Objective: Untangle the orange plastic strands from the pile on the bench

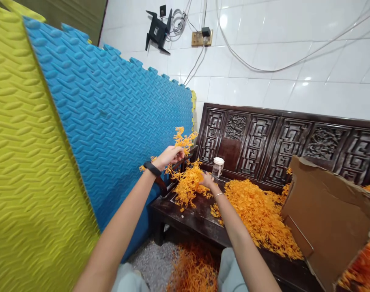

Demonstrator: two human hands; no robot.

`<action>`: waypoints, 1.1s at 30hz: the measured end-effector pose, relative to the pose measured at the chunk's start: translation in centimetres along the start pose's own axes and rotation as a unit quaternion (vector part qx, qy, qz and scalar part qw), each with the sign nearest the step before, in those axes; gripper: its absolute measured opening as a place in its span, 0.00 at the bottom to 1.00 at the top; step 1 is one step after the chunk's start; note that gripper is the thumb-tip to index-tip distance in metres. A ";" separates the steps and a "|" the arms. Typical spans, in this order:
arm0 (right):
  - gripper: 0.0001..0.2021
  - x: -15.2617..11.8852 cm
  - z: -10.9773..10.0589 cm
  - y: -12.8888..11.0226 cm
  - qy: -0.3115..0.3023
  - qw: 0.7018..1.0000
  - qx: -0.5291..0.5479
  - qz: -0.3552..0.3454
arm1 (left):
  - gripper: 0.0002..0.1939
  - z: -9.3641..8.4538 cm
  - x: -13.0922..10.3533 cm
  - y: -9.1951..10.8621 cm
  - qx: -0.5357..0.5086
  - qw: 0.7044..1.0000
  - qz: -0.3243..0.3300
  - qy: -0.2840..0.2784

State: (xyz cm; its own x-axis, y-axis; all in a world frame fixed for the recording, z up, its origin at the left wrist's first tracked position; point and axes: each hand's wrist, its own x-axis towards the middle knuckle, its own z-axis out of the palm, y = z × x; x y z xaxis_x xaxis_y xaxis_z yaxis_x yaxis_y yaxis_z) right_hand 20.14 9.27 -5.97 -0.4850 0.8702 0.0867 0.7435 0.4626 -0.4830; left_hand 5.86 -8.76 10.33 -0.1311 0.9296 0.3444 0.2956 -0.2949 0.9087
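My left hand (172, 155), with a black band at the wrist, is above the bench's left armrest. Its fingers are curled around some thin, branching orange plastic sprigs (185, 141), which stick out past the fingers and behind the wrist. Lower and to the right, my right hand (207, 179) grips the edge of a tangled bunch of the same orange sprigs (188, 184); its fingertips are partly hidden in the bunch. Beside my right forearm a large pile of loose orange pieces (261, 213) covers the bench seat.
The dark carved wooden bench (200, 219) runs along a white tiled wall. A white-lidded cup (218, 167) stands near its backrest. A cardboard piece (328, 215) leans at the right. Blue foam mats (121, 109) rise at the left. More orange strands (192, 269) lie below, between my knees.
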 end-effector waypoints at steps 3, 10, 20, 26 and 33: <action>0.26 -1.3 -1.9 -1.9 0.036 0.996 0.035 -0.067 | 0.09 0.1 -0.6 0.5 -0.005 1.000 0.005 -0.010; 0.28 -7.0 -7.4 -6.5 0.045 0.915 0.292 -0.275 | 0.05 0.8 -2.5 0.9 0.000 0.998 0.001 -0.062; 0.23 -19.6 -9.7 -6.5 0.034 0.887 0.352 -0.297 | 0.08 2.4 -6.9 -1.6 0.023 0.993 -0.055 -0.100; 0.12 -21.1 -6.9 -5.1 0.037 0.931 0.216 -0.292 | 0.11 3.7 -10.8 -6.4 0.046 0.980 -0.140 -0.135; 0.14 -21.5 -3.9 -3.4 -0.029 0.947 0.144 -0.284 | 0.12 4.0 -12.1 -8.6 0.034 0.976 -0.200 -0.085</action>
State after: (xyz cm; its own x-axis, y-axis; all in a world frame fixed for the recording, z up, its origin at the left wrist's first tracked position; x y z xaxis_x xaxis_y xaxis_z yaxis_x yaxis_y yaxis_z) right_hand 29.90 -10.35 -2.80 -0.8003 0.4796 0.3598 0.2018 0.7806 -0.5916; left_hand 8.73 -16.55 -2.57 -0.0910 0.9923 -0.0835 0.3167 0.1083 0.9423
